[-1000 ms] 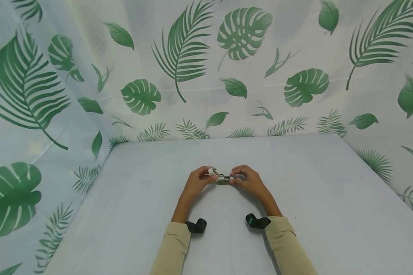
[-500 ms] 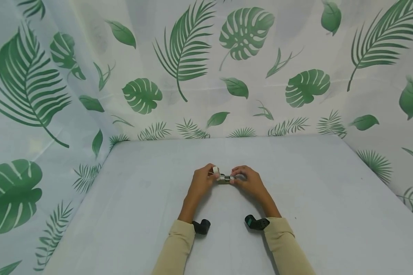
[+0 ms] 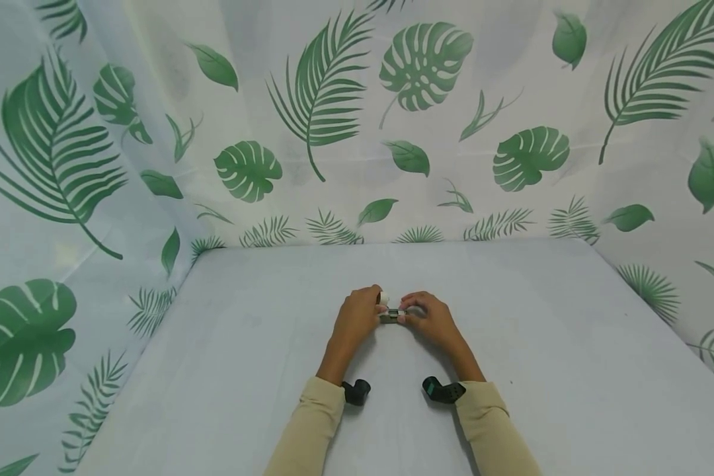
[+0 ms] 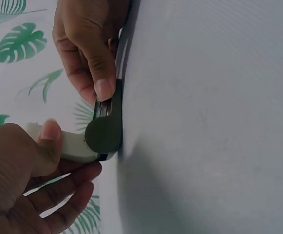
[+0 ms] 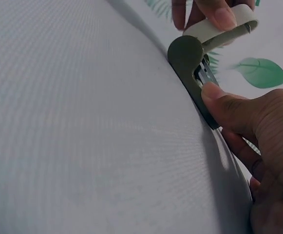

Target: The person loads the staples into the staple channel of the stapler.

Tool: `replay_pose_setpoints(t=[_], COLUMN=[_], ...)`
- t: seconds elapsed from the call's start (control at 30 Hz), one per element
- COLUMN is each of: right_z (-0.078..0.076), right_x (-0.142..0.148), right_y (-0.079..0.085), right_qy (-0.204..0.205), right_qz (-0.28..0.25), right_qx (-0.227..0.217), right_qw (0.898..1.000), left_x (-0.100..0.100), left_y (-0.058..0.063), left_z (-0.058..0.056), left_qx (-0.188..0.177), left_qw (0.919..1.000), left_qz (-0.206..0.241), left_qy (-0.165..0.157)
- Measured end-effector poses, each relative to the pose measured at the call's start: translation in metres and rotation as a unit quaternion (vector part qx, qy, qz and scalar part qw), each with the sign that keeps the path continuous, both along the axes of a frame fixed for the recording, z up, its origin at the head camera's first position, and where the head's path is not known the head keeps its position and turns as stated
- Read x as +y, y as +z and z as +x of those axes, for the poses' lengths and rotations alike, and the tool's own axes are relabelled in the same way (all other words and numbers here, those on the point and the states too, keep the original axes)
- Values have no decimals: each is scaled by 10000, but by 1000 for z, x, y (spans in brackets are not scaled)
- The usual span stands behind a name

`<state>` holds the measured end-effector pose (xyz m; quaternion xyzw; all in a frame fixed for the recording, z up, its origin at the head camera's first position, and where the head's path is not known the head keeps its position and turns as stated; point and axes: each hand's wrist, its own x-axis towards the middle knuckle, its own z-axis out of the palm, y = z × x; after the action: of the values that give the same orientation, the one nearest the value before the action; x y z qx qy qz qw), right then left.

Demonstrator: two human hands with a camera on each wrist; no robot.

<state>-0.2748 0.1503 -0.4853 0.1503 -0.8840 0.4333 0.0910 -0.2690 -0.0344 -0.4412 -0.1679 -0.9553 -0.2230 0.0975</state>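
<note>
A small stapler (image 3: 389,318) with a dark green base (image 4: 104,134) and a round hinge stands at the middle of the table between both hands. Its cream cover (image 5: 219,36), a hollow shell, is swung up from the base, and a metal rail (image 5: 207,74) shows inside. My left hand (image 3: 359,316) pinches the cover between thumb and fingers, the lower fingers spread beneath it in the left wrist view. With thumb and fingertips, my right hand (image 3: 434,317) grips the far end of the base. In the head view the left hand hides much of the cover.
The white-covered table (image 3: 244,344) reaches back to a curtain (image 3: 345,165) printed with green leaves, which also rises on both sides. Black wrist cameras (image 3: 357,392) sit on both wrists, below the hands.
My left hand has shifted right and rolled over towards the right hand, turning the cream cover with it. The right hand keeps its hold on the base, almost still.
</note>
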Motion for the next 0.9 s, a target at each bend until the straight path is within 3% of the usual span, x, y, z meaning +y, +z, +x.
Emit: replay_pose_setpoints(t=[0.27, 0.57, 0.9], right_z=[2, 2, 1], right_x=[-2, -2, 0], right_y=[-1, 1, 1], right_qy=[-63, -5, -101], right_qz=[-66, -115, 0], right_qx=[0, 61, 91], right_qw=[10000, 9999, 9999], left_x=[8, 13, 18], left_y=[4, 10, 10], left_z=[1, 0, 0], left_qx=[246, 568, 684], left_qw=[9972, 9873, 9846], left_qz=[-680, -1468, -1598], left_qy=[-162, -230, -158])
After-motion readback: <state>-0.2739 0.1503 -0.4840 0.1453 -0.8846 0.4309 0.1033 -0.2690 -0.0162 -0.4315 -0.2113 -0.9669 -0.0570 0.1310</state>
